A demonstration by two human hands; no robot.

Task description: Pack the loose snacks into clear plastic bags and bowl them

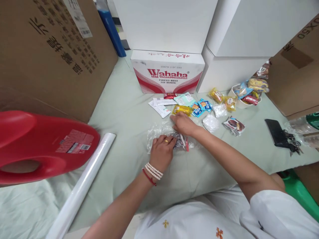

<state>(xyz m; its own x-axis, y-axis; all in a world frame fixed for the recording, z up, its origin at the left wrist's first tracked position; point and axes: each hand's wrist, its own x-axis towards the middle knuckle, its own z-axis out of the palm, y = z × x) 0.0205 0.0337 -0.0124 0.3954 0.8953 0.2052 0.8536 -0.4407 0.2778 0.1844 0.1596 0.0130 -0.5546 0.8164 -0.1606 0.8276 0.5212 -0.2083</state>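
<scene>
A clear plastic bag with dark contents lies flat on the cloth-covered table. My left hand, with a ring and bracelets, rests on the bag, its bent fingers pressing it down. Just beyond it, my right hand has its fingers curled together at the bag's far edge; what lies under the fingertips is hidden. Directly past those fingers is a yellow wrapped snack. Close by are white sachets, a pale green packet, blue packets and clear wrapped pieces.
A Wahaha carton stands at the back. To the left are a red jug and a white roll. A white bowl of snacks, a brown-and-white packet, and a black phone-like item beside keys sit on the right.
</scene>
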